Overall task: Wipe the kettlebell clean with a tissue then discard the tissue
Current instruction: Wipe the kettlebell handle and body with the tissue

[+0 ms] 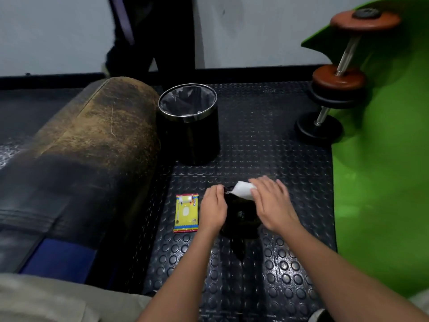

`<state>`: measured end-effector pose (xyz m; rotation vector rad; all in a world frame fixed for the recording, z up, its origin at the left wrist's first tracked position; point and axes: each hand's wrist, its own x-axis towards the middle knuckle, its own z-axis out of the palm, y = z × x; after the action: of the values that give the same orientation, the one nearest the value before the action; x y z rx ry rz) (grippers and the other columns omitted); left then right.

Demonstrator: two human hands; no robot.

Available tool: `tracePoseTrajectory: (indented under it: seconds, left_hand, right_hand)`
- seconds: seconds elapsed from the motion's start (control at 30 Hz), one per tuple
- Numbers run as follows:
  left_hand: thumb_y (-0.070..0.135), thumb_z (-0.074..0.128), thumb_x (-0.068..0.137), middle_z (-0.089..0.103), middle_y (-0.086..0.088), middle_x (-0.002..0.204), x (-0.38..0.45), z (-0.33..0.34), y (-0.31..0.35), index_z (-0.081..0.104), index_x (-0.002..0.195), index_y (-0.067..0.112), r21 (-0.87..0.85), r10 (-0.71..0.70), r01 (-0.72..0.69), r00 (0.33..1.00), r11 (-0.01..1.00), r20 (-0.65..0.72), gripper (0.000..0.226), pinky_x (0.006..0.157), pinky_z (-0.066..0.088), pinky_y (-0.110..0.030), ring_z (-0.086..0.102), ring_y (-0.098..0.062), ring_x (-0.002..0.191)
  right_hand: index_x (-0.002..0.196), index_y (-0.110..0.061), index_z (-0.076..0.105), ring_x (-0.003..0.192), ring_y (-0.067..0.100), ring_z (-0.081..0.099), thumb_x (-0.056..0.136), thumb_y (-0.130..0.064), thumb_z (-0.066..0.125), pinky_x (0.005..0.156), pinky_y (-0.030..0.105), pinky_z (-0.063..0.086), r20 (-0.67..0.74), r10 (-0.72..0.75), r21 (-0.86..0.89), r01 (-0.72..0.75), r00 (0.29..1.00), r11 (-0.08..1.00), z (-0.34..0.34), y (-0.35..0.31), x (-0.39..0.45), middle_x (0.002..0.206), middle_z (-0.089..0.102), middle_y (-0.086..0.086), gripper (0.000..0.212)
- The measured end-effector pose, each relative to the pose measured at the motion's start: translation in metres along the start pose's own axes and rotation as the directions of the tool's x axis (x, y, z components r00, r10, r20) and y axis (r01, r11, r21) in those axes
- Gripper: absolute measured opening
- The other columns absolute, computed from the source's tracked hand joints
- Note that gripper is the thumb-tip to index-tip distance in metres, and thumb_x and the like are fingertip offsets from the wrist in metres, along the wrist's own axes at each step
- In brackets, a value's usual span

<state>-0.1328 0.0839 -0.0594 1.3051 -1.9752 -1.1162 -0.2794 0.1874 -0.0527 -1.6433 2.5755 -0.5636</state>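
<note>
Your right hand [271, 203] presses a folded white tissue [243, 192] against the top of the black kettlebell [241, 217], with the fingers [262, 184] lying fairly straight over the tissue rather than wrapped round it. Your left hand [213, 208] sits on the kettlebell's left side, its fingers curled in toward the dark handle; the handle is too dark to tell for certain how firmly they grip it, but they appear to hold the kettlebell steady. The kettlebell stands on the black studded floor mat [278, 140], and its lower body is mostly hidden between your two hands and in shadow. Just left of the kettlebell, flat on the mat, lies a yellow tissue packet [186, 212] with its flap peeled back. Beyond the kettlebell, farther from you, stands a black round waste bin [189, 135] with a metal rim and a grey liner. Left of the kettlebell, past the packet, a worn brown and black punching bag [92, 147] lies on its side. To the right of the kettlebell and farther back, a dumbbell [341, 73] with red-brown and black plates leans against a bright green surface [383, 182].
</note>
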Motion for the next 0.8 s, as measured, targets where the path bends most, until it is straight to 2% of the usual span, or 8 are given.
tracePoseTrajectory:
  seconds: [0.13, 0.23, 0.33, 0.47, 0.53, 0.67, 0.73, 0.8]
  left_hand:
    - [0.034, 0.030, 0.105, 0.058, 0.006, 0.101, -0.002, -0.001, 0.002, 0.062, 0.109, 0.015, 0.008, -0.025, 0.025, 1.000, 1.000, 0.016, 0.038, 0.078, 0.034, -0.021, 0.049, -0.005, 0.091]
    - [0.034, 0.029, 0.105, 0.059, 0.004, 0.105, 0.001, 0.000, -0.001, 0.062, 0.110, 0.015, 0.017, -0.029, 0.028, 0.999, 0.999, 0.034, 0.038, 0.081, 0.037, -0.024, 0.049, -0.007, 0.093]
    - [0.035, 0.029, 0.105, 0.060, 0.002, 0.106, 0.005, 0.001, -0.004, 0.062, 0.110, 0.016, 0.028, -0.024, 0.023, 0.999, 0.999, 0.038, 0.038, 0.080, 0.035, -0.024, 0.049, -0.008, 0.094]
    - [0.037, 0.030, 0.105, 0.061, 0.001, 0.105, 0.006, 0.002, -0.007, 0.062, 0.106, 0.018, 0.005, -0.018, 0.018, 0.999, 1.000, 0.037, 0.037, 0.081, 0.037, -0.026, 0.052, -0.011, 0.096]
    - [0.038, 0.029, 0.105, 0.060, 0.003, 0.105, 0.005, 0.002, -0.008, 0.062, 0.110, 0.020, 0.002, -0.017, 0.017, 0.999, 1.000, 0.039, 0.037, 0.081, 0.037, -0.025, 0.051, -0.010, 0.097]
    - [0.038, 0.028, 0.105, 0.059, 0.004, 0.106, 0.003, 0.001, -0.007, 0.061, 0.113, 0.018, 0.006, 0.002, -0.002, 0.999, 1.000, 0.039, 0.040, 0.082, 0.036, -0.024, 0.051, -0.009, 0.099]
    - [0.038, 0.027, 0.105, 0.059, 0.004, 0.108, 0.004, 0.001, -0.008, 0.061, 0.116, 0.017, 0.013, 0.004, -0.005, 0.999, 1.000, 0.041, 0.041, 0.083, 0.037, -0.024, 0.050, -0.009, 0.100]
    - [0.038, 0.027, 0.105, 0.060, 0.003, 0.108, 0.005, 0.001, -0.008, 0.061, 0.116, 0.016, 0.023, 0.009, -0.010, 0.999, 1.000, 0.042, 0.042, 0.084, 0.039, -0.026, 0.050, -0.010, 0.100]
  right_hand:
    - [0.094, -0.018, 0.054, 0.096, 0.025, 0.053, 0.106, -0.033, 0.016, 0.090, 0.039, 0.034, 0.149, 0.367, 0.256, -0.394, 0.918, 0.883, -0.011, -0.003, 0.014, 0.094, 0.057, -0.001, 0.042]
    - [0.087, -0.014, 0.055, 0.090, 0.026, 0.051, 0.102, -0.031, 0.017, 0.098, 0.042, 0.036, 0.337, 0.516, 0.203, -0.596, 0.788, 0.777, -0.018, -0.013, 0.043, 0.099, 0.059, 0.006, 0.044]
    - [0.066, -0.021, 0.053, 0.097, 0.025, 0.056, 0.101, -0.038, 0.018, 0.113, 0.048, 0.023, 0.258, 0.315, 0.004, -0.327, 0.913, 0.945, -0.016, -0.025, 0.050, 0.098, 0.066, 0.006, 0.052]
    - [0.108, -0.035, 0.062, 0.113, 0.011, 0.052, 0.105, -0.044, 0.021, 0.119, 0.042, 0.011, 0.109, -0.047, -0.040, 0.051, 0.993, 0.998, -0.005, -0.032, 0.025, 0.106, 0.063, -0.013, 0.042]
    - [0.124, -0.036, 0.058, 0.116, 0.006, 0.049, 0.105, -0.042, 0.024, 0.119, 0.040, 0.013, 0.022, -0.098, -0.003, 0.098, 0.995, 0.995, -0.002, -0.018, 0.015, 0.112, 0.059, -0.017, 0.039]
    - [0.113, -0.022, 0.060, 0.102, 0.014, 0.056, 0.106, -0.039, 0.018, 0.106, 0.044, 0.035, -0.020, 0.196, 0.203, -0.188, 0.980, 0.961, 0.001, 0.000, 0.000, 0.107, 0.062, -0.007, 0.045]
    - [0.100, -0.015, 0.058, 0.085, 0.022, 0.056, 0.105, -0.040, 0.017, 0.085, 0.046, 0.045, 0.139, 0.459, 0.415, -0.472, 0.878, 0.778, -0.005, -0.007, 0.010, 0.097, 0.063, 0.006, 0.049]
    - [0.107, -0.007, 0.059, 0.092, 0.028, 0.054, 0.104, -0.035, 0.018, 0.083, 0.042, 0.042, 0.331, 0.594, 0.450, -0.676, 0.733, 0.583, -0.010, -0.010, 0.029, 0.107, 0.060, 0.013, 0.050]
